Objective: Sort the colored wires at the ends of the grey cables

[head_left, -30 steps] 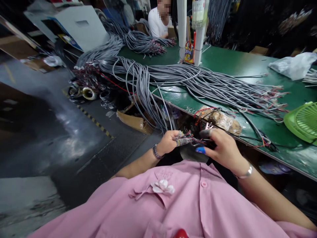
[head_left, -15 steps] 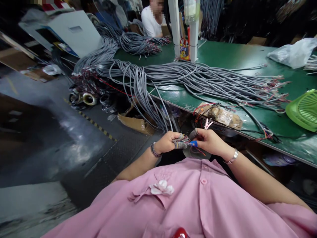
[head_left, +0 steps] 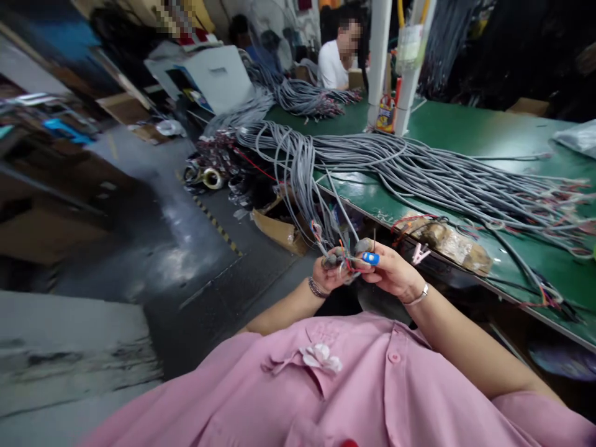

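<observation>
My left hand is closed round the end of a grey cable, with thin coloured wires fanning out of it. Close against it, my right hand pinches among the same wires. Blue tape wraps my right thumb, and grey covers sit on some fingertips of both hands. Other grey cables hang over the table edge just beyond my hands. Which single wire each finger grips is too small to make out.
A long bundle of grey cables lies across the green table. A taped brown block and a pink clip are at its front edge. White posts rise from the table; a person sits behind. An open carton lies below.
The view has swung left, so the table things appear further right. My hands have come up slightly, and the wires now stand upright between them. My right hand has turned, showing the taped thumb.
</observation>
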### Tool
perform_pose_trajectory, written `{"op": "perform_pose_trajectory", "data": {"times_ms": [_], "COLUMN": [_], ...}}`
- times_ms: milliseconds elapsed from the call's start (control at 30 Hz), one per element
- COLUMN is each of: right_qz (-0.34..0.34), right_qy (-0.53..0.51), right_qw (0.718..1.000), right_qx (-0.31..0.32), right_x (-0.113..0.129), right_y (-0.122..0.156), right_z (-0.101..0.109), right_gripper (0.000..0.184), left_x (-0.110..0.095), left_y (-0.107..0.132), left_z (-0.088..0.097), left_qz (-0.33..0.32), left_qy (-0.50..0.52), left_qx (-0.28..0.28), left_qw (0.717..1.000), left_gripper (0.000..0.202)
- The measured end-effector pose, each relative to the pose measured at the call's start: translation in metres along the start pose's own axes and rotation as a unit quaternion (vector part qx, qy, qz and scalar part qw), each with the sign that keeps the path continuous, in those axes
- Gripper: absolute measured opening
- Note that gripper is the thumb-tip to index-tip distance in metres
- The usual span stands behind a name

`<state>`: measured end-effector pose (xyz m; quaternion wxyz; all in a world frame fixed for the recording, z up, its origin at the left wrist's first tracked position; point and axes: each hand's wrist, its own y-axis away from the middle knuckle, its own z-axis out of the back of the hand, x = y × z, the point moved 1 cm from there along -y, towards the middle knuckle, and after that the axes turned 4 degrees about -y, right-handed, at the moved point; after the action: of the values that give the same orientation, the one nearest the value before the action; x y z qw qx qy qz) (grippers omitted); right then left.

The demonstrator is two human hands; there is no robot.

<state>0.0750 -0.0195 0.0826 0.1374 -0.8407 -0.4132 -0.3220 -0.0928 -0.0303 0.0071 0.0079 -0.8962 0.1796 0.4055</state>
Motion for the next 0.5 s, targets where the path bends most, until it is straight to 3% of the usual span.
{"op": "perform_pose_trajectory", "data": {"times_ms": [167, 300, 367, 500], "right_qz": [0.078, 0.111, 0.129, 0.151], "right_qy": [-0.056, 0.089, 0.211, 0.424], "right_qw": [0.988, 0.97, 0.952, 0.887], "right_qx": [-0.121, -0.199, -0.181, -0.105], "right_x": [-0.012, -0.02, -0.022, -0.019], "right_y": [-0.028, -0.037, -0.039, -0.048], "right_z": [0.009, 0.015, 0.01, -0.004], "right_gripper": [0.027, 0.026, 0.032, 0.048], "left_x": [-0.009, -0.013, -0.01, -0.001], "left_y": [0.014, 0.023, 0.023, 0.018], "left_z": [0.004, 0.013, 0.017, 0.02], "left_qz": [-0.097, -0.081, -0.07, -0.05], "left_qy": [0.142, 0.16, 0.161, 0.184], "left_qx": [-0.064, -0.094, -0.089, -0.058], "left_qw": [0.983, 0.979, 0.98, 0.98], "left_gripper": [0.031, 0.028, 0.028, 0.024]}}
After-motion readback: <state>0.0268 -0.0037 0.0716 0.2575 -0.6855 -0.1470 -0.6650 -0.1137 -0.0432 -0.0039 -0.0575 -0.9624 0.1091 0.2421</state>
